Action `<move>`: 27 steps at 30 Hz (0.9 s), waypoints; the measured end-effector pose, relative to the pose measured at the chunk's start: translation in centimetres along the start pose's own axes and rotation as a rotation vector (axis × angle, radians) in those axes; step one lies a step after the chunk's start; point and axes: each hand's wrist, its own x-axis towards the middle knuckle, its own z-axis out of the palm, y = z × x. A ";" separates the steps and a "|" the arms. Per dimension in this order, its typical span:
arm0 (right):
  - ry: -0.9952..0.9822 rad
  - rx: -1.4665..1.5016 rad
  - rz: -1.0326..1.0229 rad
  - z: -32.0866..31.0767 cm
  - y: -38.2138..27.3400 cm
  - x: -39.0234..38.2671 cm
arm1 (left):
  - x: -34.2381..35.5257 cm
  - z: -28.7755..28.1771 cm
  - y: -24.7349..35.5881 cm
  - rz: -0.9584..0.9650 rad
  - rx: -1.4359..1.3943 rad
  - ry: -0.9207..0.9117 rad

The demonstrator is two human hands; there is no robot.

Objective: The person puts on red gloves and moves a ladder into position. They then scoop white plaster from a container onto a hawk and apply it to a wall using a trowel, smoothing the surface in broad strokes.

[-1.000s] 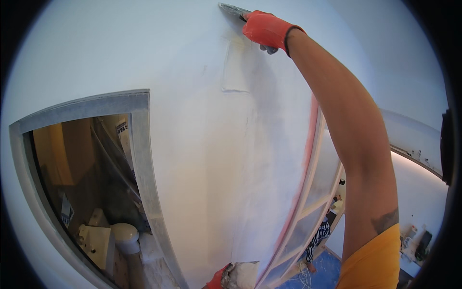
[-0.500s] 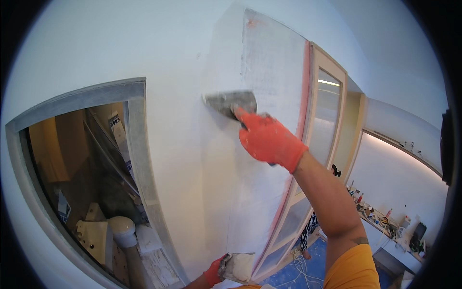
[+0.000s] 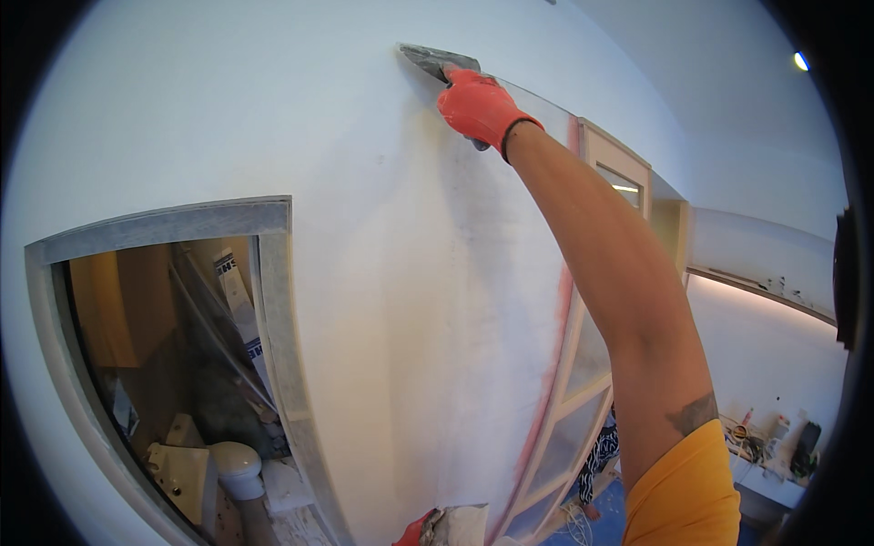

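Note:
High on the white wall [image 3: 382, 309], my right hand [image 3: 482, 107] in an orange-red glove is closed around the handle of a wide putty knife [image 3: 435, 60]. Its grey, smeared blade lies at the wall surface, pointing left. My left hand [image 3: 415, 531], gloved alike, shows only partly at the lower edge. It grips a second broad blade or plate carrying off-white filler [image 3: 466, 524]; the handle is hidden. Grey patches and a faint vertical band mark the wall between the two hands.
A grey-framed doorway [image 3: 173, 218] on the left opens onto a toilet [image 3: 238, 464] and a washbasin [image 3: 177, 478]. Right of the wall stands a pale glazed door frame [image 3: 583, 391]. Beyond it are a person's patterned trouser leg [image 3: 596, 464], loose cable and a cluttered counter [image 3: 769, 478].
My right hand has swept the putty knife upward along the wall, and the arm is now stretched higher. My left hand with the filler sits lower in view. The view has tilted up.

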 end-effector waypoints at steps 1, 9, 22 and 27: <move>-0.032 -0.002 0.017 0.5 -0.3 0.4 | -0.5 -0.2 0.5 -0.047 -0.001 0.002; 0.036 -0.016 -0.146 7.6 3.0 -3.0 | -0.2 -0.7 1.9 -0.418 -0.578 0.154; 0.069 -0.164 -0.291 -0.3 0.9 4.0 | 2.3 1.2 6.3 -0.751 -1.033 0.404; -0.027 -0.156 -0.311 0.6 1.3 3.4 | 1.7 0.8 4.9 -0.721 -1.026 0.289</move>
